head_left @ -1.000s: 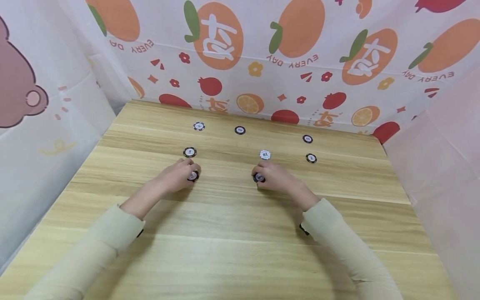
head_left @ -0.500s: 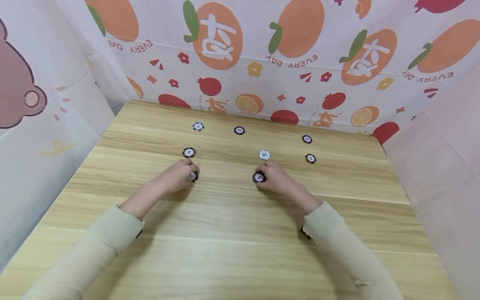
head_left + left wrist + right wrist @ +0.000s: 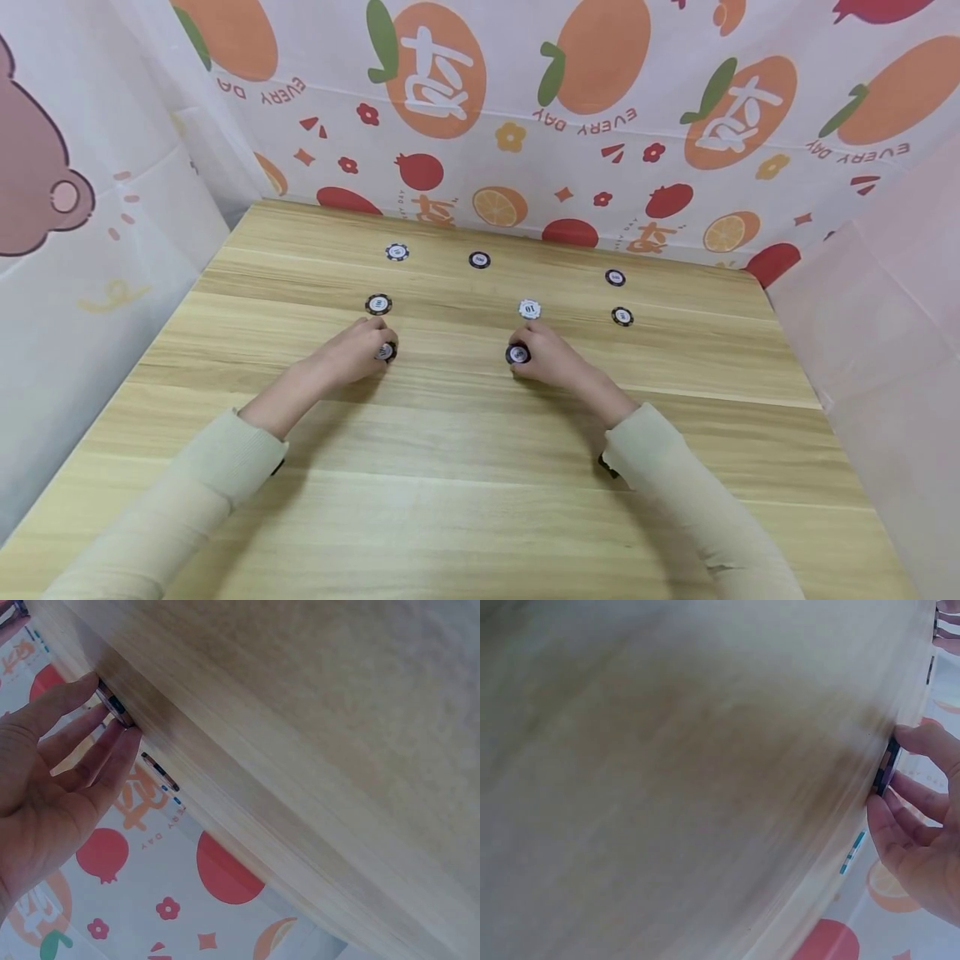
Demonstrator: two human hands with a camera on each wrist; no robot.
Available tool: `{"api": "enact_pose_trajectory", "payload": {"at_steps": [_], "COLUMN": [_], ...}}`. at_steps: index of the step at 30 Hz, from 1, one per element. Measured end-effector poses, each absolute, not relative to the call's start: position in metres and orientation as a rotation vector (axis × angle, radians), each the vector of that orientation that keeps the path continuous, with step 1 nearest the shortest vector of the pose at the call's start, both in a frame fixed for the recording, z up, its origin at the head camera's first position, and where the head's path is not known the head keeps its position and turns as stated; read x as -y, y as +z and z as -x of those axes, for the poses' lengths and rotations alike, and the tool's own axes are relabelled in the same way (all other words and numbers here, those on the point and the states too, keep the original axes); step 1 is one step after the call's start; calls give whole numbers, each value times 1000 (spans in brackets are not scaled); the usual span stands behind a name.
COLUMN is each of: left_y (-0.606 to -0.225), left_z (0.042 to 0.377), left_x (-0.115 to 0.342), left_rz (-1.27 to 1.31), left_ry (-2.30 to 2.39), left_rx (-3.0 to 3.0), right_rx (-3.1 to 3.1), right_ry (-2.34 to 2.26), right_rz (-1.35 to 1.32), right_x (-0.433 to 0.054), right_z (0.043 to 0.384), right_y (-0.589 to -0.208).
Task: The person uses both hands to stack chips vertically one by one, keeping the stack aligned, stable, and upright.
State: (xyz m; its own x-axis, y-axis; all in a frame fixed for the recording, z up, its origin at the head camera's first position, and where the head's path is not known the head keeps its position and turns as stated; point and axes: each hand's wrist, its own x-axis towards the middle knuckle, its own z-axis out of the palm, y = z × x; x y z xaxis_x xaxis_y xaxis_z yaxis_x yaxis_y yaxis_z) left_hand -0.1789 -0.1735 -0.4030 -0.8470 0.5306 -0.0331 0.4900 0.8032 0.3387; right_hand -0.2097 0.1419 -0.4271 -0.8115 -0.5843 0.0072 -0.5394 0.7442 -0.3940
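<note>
In the head view my left hand [image 3: 356, 350] pinches a dark poker chip [image 3: 387, 352] by its rim, thumb on the near side and fingers on the far side. The left wrist view shows this chip [image 3: 114, 703] edge-on between thumb and fingertips, at the tabletop. My right hand [image 3: 551, 357] pinches another dark poker chip [image 3: 517, 354] the same way. Seen edge-on in the right wrist view, that piece [image 3: 886, 766] looks thick, with black and purple bands; whether it is more than one chip I cannot tell. A white chip [image 3: 529, 309] marked 10 lies just beyond the right fingers.
A black chip [image 3: 378, 304] lies beyond the left hand. Farther back are a blue-and-white chip [image 3: 397, 252] and a dark chip [image 3: 480, 260]. Two more dark chips, one farther [image 3: 615, 277] and one nearer [image 3: 622, 317], lie to the right. Printed curtains [image 3: 450, 167] border the wooden table [image 3: 450, 500].
My right fingers have shifted slightly on their chip, leaving more of its face showing. The left hand and the chips lying on the table look unmoved.
</note>
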Motion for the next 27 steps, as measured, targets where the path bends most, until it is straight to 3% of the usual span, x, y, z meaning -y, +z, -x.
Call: {"api": "enact_pose_trajectory", "payload": {"at_steps": [9, 27], "left_y": [-402, -405], "left_z": [178, 181], "left_x": [172, 172], "left_rz": [-806, -839], "left_ry": [484, 467], "left_rx": [-2861, -2890], "right_rx": [-2747, -2750], "right_ry": [-764, -748], "right_rz": [729, 718], "right_x": [-144, -145], "right_z": [208, 208], "right_y": [-427, -426]}}
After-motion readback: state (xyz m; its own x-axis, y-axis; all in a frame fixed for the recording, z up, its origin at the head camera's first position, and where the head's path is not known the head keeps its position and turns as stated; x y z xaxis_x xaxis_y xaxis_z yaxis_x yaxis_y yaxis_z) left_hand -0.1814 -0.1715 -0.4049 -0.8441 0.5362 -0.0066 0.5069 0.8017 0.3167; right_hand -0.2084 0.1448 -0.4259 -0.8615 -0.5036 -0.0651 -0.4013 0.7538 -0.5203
